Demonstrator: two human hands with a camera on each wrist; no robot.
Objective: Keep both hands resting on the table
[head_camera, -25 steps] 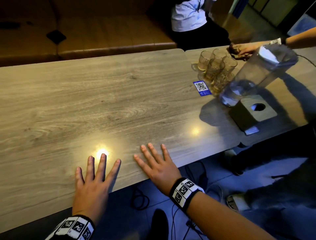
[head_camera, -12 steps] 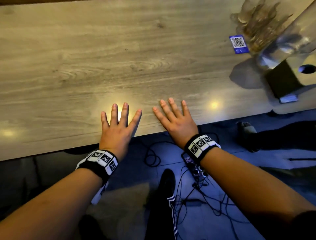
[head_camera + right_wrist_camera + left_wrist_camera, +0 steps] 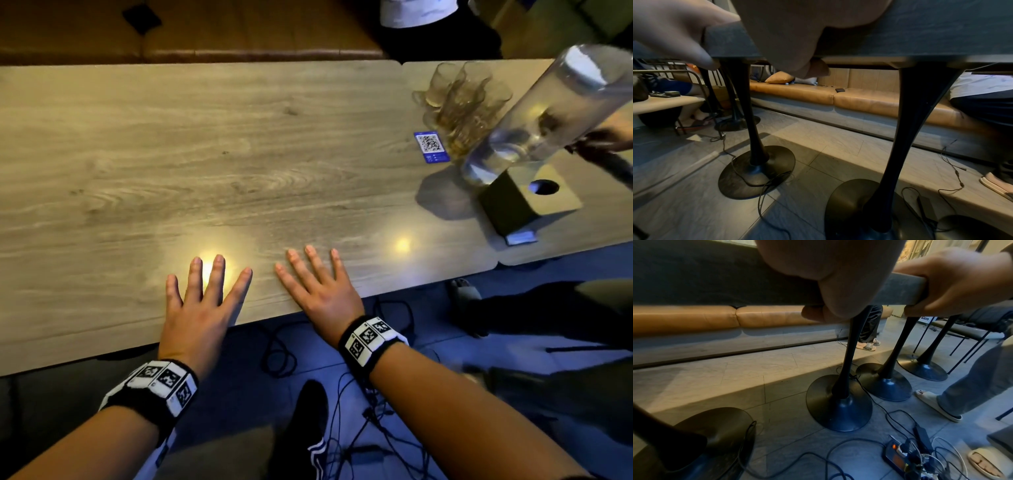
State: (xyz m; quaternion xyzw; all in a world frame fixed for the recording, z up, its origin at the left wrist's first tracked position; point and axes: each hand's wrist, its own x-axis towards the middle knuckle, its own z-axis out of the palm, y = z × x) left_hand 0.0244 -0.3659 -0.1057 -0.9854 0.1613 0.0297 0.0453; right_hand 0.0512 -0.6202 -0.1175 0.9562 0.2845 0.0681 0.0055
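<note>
Change since earlier frame: both hands are found at the same spot on the near edge; only the view is raised, so the glasses and pitcher are seen whole again.
Left hand (image 3: 200,308): laid flat, palm down, fingers straight and spread on the bench (image 3: 171,164); nothing is gripped. The thumb is seen hanging below the edge in the left wrist view.
Right hand (image 3: 320,291): laid flat likewise just beside the left, apart from it, fingers straight and spread; nothing is held. The heel of the palm overhangs the edge.
Reason for pose: judged a resting or start position, since both palms are placed evenly and parallel at the near edge.
Wrist bands (image 3: 371,337): worn on both wrists, printed with black-and-white markers.
Glasses (image 3: 459,102): a cluster of clear amber-tinted handled cups, grouped close at the far right, well apart from the hands; contents cannot be told.
Pitcher (image 3: 548,113): tall, clear, standing just beside the glasses; it appears partly filled with clear liquid.
Box (image 3: 529,202): square, with a round hole in its top, set in front of the pitcher; contents hidden.
QR card (image 3: 431,146): blue, lying flat beside the glasses.
Other person's hand (image 3: 606,137): seen at the right edge behind the pitcher.
Floor: cables (image 3: 869,443) and a power strip (image 3: 898,456) are noted beneath.
</note>
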